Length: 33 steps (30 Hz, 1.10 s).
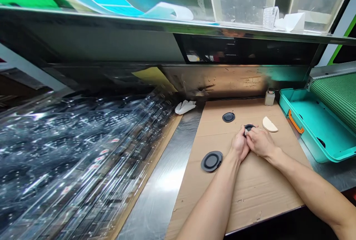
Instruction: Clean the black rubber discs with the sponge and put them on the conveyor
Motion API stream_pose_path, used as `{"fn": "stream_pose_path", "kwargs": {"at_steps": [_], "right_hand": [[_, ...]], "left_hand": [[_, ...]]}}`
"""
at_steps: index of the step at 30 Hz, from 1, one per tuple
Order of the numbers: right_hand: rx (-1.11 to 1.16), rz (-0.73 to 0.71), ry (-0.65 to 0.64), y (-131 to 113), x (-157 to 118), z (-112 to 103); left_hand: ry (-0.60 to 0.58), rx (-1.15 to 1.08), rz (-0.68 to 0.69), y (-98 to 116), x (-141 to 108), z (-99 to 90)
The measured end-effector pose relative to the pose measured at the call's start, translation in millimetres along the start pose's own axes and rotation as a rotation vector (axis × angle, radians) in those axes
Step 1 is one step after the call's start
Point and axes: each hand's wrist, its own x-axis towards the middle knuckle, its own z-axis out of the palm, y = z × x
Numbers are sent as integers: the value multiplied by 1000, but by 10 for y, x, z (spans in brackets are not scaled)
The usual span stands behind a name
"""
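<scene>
Both hands meet over the cardboard sheet (267, 180) around a small dark round part (249, 126). My left hand (239, 144) grips its left edge with curled fingers. Closed from the other side, my right hand (260, 142) presses its fingertips against the same part. A small pale patch shows between the fingertips, and I cannot make out what it is. Just beyond the hands lies a flat dark disc (228, 117). A larger dark disc with a raised ring (211, 161) rests left of my left forearm. Right of the hands is a cream half-round pad (269, 124).
Stacked clear plastic trays (91, 158) with dark parts fill the left side. A small bottle (269, 97) stands at the cardboard's back edge. On the right sits a turquoise bin (319, 121) beside a green conveyor belt (338, 93). Crumpled white paper (185, 107) lies near the trays.
</scene>
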Motion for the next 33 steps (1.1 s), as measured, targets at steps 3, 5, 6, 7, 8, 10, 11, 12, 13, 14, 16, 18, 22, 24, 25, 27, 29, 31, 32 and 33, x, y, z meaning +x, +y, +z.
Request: {"fn": "stream_pose_path", "kwargs": {"at_steps": [3, 5, 6, 7, 8, 10, 11, 12, 13, 14, 16, 18, 22, 24, 25, 27, 29, 31, 32, 33], "right_hand": [[-4, 152, 43, 41, -11, 1], [34, 158, 87, 75, 9, 11], [56, 131, 95, 86, 27, 20], [69, 111, 94, 95, 48, 30], [66, 111, 86, 102, 66, 39], [24, 180, 67, 118, 78, 49], [1, 222, 53, 127, 66, 48], [-15, 256, 40, 135, 40, 43], [-23, 276, 26, 141, 3, 33], [-21, 279, 9, 143, -41, 21], [1, 260, -10, 134, -127, -7], [27, 241, 14, 114, -169, -29], [44, 249, 139, 55, -82, -18], [58, 217, 142, 11, -21, 12], [72, 179, 123, -15, -3, 27], [112, 86, 66, -57, -3, 48], [134, 19, 14, -70, -37, 50], [107, 48, 9, -45, -78, 44], [78, 89, 25, -24, -94, 42], [51, 127, 47, -4, -106, 44]], "left_hand": [[-8, 36, 23, -14, 4, -12], [-8, 59, 60, -42, 16, -18], [-9, 62, 81, -57, 22, -22], [-10, 62, 101, -70, 28, -27], [-10, 61, 115, -79, 33, -33], [-13, 69, 125, -85, 39, -48], [-14, 75, 126, -82, 40, -56], [-12, 80, 128, -77, 40, -65], [-8, 80, 133, -70, 41, -72], [-2, 75, 136, -62, 42, -79], [9, 59, 126, -47, 45, -90], [15, 43, 108, -41, 50, -94], [-5, 19, 103, -52, 62, -85], [-17, 13, 106, -52, 64, -78], [-21, 11, 98, -47, 63, -76], [-25, 4, 63, -32, 57, -76], [-31, 1, 31, -19, 50, -78], [-30, 11, 39, -16, 47, -80], [-27, 22, 55, -18, 47, -80], [-23, 32, 72, -21, 50, -80]]}}
